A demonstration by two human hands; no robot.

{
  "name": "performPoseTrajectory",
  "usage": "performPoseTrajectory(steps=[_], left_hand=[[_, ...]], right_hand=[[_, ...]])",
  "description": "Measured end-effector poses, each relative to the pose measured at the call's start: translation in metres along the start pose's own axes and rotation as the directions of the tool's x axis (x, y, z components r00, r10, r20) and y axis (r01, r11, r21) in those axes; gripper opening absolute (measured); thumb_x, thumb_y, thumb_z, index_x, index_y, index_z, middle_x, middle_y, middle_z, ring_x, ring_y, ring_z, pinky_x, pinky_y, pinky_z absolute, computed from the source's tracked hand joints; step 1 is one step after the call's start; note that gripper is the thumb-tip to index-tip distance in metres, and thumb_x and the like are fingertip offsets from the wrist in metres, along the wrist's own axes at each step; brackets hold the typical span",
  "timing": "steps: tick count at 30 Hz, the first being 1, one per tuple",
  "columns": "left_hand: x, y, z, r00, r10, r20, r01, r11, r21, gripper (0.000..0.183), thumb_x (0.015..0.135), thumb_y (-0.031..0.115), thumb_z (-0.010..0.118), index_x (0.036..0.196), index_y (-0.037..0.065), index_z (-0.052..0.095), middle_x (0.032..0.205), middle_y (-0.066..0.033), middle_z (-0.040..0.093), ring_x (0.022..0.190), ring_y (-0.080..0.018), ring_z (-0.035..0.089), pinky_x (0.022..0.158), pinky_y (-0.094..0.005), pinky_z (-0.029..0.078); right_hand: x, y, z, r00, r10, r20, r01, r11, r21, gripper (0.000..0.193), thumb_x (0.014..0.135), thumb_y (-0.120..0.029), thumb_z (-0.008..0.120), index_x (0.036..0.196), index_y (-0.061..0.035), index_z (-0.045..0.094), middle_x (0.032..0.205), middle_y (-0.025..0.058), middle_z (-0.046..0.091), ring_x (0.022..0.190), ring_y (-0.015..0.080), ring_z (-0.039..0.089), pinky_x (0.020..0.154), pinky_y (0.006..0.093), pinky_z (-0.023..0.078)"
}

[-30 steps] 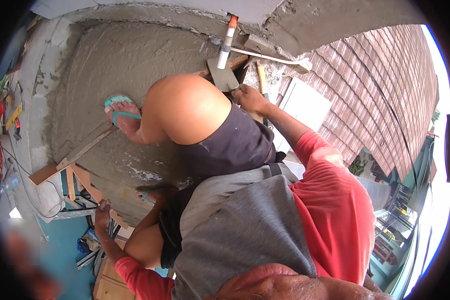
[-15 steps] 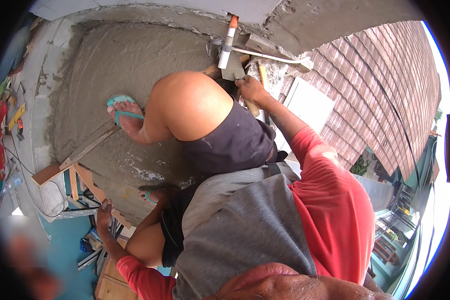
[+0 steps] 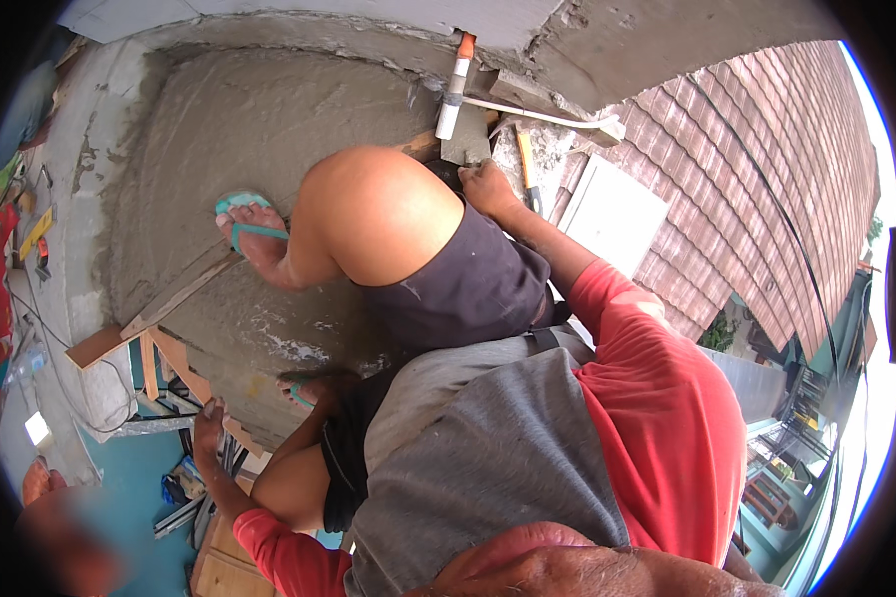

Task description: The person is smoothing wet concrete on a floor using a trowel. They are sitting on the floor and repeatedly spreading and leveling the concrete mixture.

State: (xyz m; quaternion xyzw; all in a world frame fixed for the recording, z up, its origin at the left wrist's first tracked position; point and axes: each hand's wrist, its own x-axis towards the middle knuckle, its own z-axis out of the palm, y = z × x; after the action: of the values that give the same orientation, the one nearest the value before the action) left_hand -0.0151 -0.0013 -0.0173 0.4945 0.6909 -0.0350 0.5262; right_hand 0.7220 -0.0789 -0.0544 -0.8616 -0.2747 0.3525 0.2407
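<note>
At the far end of the wet cement floor [image 3: 229,109], my right hand [image 3: 488,187] is closed around a trowel. The trowel's grey blade [image 3: 465,147] lies under a white pipe [image 3: 448,114] with an orange end; its handle is hidden by my hand. Right beside that hand lies a hammer [image 3: 528,164] with a yellow and black handle. My left hand [image 3: 209,423] is down at the lower left, its fingers closed on the edge of a wooden board [image 3: 239,433]. A sandalled foot [image 3: 254,224] rests on the cement near a long wooden strip [image 3: 179,289].
Tiled roofing [image 3: 747,169] slopes away on the right, with a white panel [image 3: 612,214] on its near edge. Low plastered walls [image 3: 85,179] border the cement. Wooden pieces [image 3: 174,358] stand at the left drop-off, where a blurred person [image 3: 70,537] is below.
My right hand has drawn slightly left and nearer with the trowel, showing more of the hammer. My left hand keeps its place. The person at the lower left has shifted.
</note>
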Motion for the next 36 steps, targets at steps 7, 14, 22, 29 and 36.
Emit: performPoseTrajectory(steps=[7, 14, 22, 29, 36], left_hand=[[-0.013, 0.012, 0.008, 1.0, 0.01, -0.02, -0.01, 1.0, -0.007, 0.049, 0.097, 0.033, 0.056, 0.125, -0.007, 0.058, 0.111, -0.0117, 0.067, 0.098, -0.0171, 0.061, 0.087, -0.0311, 0.049], [-0.03, 0.026, 0.01, 0.996, -0.018, -0.083, 0.037, 0.97, 0.239, 0.046, 0.094, 0.033, 0.061, 0.118, -0.006, 0.061, 0.1, -0.0098, 0.065, 0.079, -0.0124, 0.06, 0.073, -0.029, 0.048], [-0.031, -0.002, 0.007, 0.988, 0.087, -0.127, -0.073, 0.991, 0.114, 0.046, 0.096, 0.034, 0.059, 0.121, -0.004, 0.061, 0.099, -0.0082, 0.067, 0.083, -0.0155, 0.062, 0.076, -0.0316, 0.051], [-0.038, 0.017, 0.013, 0.991, 0.008, -0.132, 0.01, 0.991, 0.132, 0.044, 0.096, 0.036, 0.058, 0.117, -0.003, 0.065, 0.09, -0.0064, 0.067, 0.081, -0.0155, 0.062, 0.076, -0.0319, 0.05], [-0.053, 0.029, 0.019, 0.99, 0.02, -0.142, 0.003, 0.987, 0.163, 0.048, 0.096, 0.036, 0.057, 0.12, -0.005, 0.063, 0.095, -0.0089, 0.068, 0.082, -0.0168, 0.063, 0.077, -0.0321, 0.05]], right_hand=[[0.016, 0.002, 0.018, 0.952, -0.154, 0.265, 0.138, 0.987, 0.077, 0.055, 0.092, -0.034, 0.054, 0.115, 0.016, 0.049, 0.107, 0.0359, 0.062, 0.109, 0.0433, 0.061, 0.093, 0.0438, 0.047], [0.024, -0.025, 0.033, 0.87, -0.363, 0.333, 0.357, 0.931, 0.081, 0.057, 0.091, -0.039, 0.055, 0.116, 0.0121, 0.051, 0.109, 0.0328, 0.063, 0.107, 0.0423, 0.062, 0.091, 0.0443, 0.047], [0.072, -0.096, 0.089, 0.738, -0.598, 0.312, 0.641, 0.767, -0.045, 0.043, 0.094, -0.032, 0.048, 0.11, 0.0053, 0.061, 0.106, 0.032, 0.063, 0.107, 0.0432, 0.06, 0.092, 0.0455, 0.047], [0.141, -0.123, 0.144, 0.64, -0.63, 0.441, 0.769, 0.522, -0.37, 0.032, 0.09, -0.023, 0.052, 0.103, 0.0032, 0.066, 0.101, 0.0305, 0.064, 0.103, 0.0448, 0.06, 0.092, 0.0491, 0.048], [0.106, -0.091, 0.088, 0.633, -0.574, 0.518, 0.77, 0.399, -0.498, 0.043, 0.086, -0.028, 0.059, 0.101, 0.0121, 0.066, 0.108, 0.0358, 0.062, 0.108, 0.044, 0.061, 0.094, 0.047, 0.048]])
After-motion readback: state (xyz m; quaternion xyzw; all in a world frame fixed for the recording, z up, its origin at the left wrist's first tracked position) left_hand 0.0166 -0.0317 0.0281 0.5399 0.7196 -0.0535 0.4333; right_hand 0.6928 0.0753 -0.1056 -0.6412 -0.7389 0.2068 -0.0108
